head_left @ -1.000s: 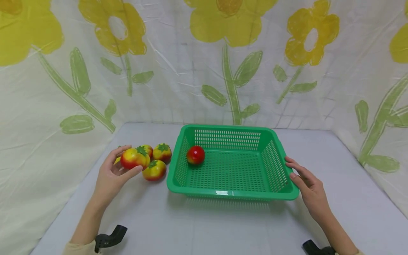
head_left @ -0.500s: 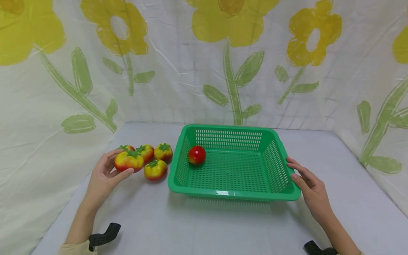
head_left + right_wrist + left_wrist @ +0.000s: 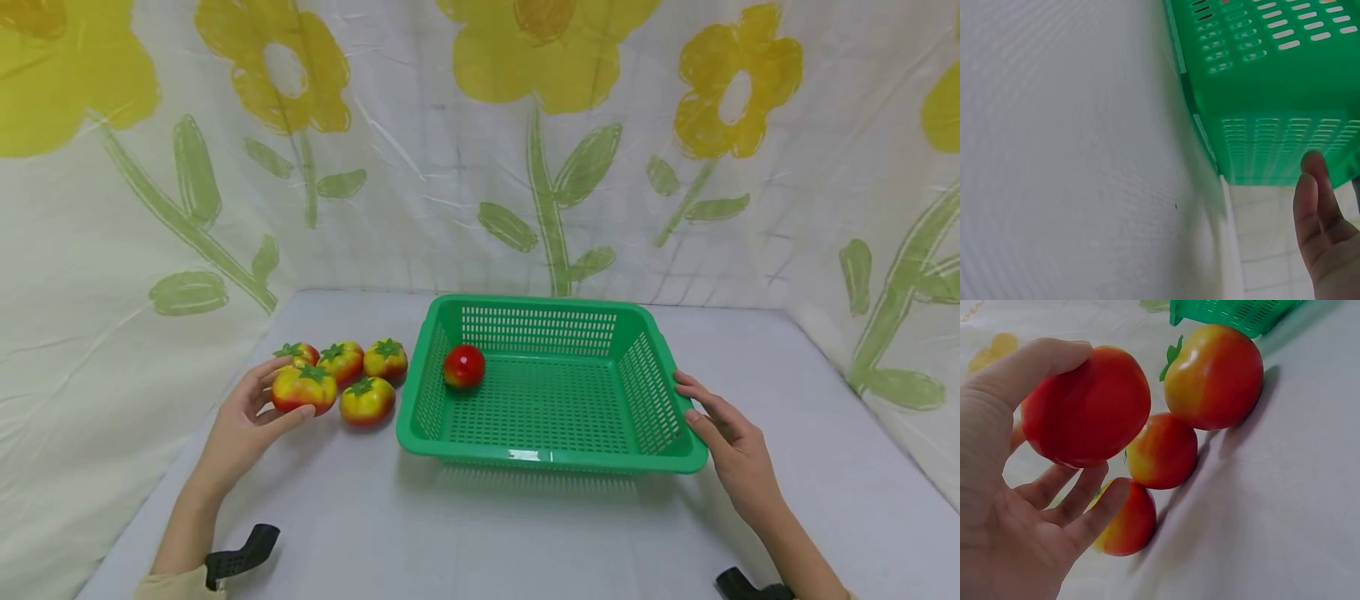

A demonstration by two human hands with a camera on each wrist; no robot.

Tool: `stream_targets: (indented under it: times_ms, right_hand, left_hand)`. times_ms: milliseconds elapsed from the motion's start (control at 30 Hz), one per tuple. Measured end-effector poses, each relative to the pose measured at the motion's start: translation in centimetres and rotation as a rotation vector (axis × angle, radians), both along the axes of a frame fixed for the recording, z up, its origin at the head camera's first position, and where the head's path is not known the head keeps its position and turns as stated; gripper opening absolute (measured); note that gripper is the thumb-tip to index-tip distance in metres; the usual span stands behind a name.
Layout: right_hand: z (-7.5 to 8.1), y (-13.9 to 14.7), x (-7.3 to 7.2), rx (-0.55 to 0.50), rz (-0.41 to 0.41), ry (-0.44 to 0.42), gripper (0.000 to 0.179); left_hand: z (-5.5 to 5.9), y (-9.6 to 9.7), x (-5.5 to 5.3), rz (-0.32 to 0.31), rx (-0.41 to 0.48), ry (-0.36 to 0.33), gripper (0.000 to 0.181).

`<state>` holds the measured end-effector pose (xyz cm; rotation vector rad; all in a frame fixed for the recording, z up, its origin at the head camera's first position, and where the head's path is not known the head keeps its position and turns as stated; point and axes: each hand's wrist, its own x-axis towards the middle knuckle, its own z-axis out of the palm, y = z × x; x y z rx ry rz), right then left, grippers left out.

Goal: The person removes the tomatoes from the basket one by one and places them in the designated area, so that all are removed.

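My left hand [image 3: 238, 421] holds a red-and-yellow tomato [image 3: 303, 390] with a green leafy top between thumb and fingers, at the left of the table. In the left wrist view the red underside of this tomato [image 3: 1088, 409] faces the camera. Several more tomatoes lie close beyond it, such as the front one [image 3: 367, 402] and one beside the basket [image 3: 386, 360]. My right hand [image 3: 738, 454] touches the right end of a green plastic basket [image 3: 551, 461]. In the right wrist view, nearly straight fingers [image 3: 1307, 203] lie at the basket's outer wall. One red tomato [image 3: 464, 367] sits inside, at the left.
The basket stands mid-table on a white tabletop [image 3: 465, 533]. Behind the table hangs a white curtain [image 3: 420, 208] printed with yellow flowers. Black straps with mounts [image 3: 243, 554] are on both wrists.
My left hand has moved left and slightly down with the tomato, uncovering the tomato at the back left. My right hand and the basket have stayed in place.
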<state>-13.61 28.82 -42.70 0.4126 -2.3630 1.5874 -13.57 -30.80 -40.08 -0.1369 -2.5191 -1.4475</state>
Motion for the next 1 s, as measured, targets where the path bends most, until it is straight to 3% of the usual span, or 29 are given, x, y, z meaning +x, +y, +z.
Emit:
stream_targets:
  times_ms: [700, 1000]
  right_hand:
    - [0.33, -0.17, 0.24, 0.016, -0.003, 0.001, 0.037]
    - [0.44, 0.02, 0.25, 0.016, -0.017, 0.005, 0.037]
  left_hand:
    - [-0.83, -0.62, -0.08, 0.005, -0.091, -0.047, 0.067]
    - [-0.88, -0.68, -0.58, -0.051, -0.141, -0.102, 0.08]
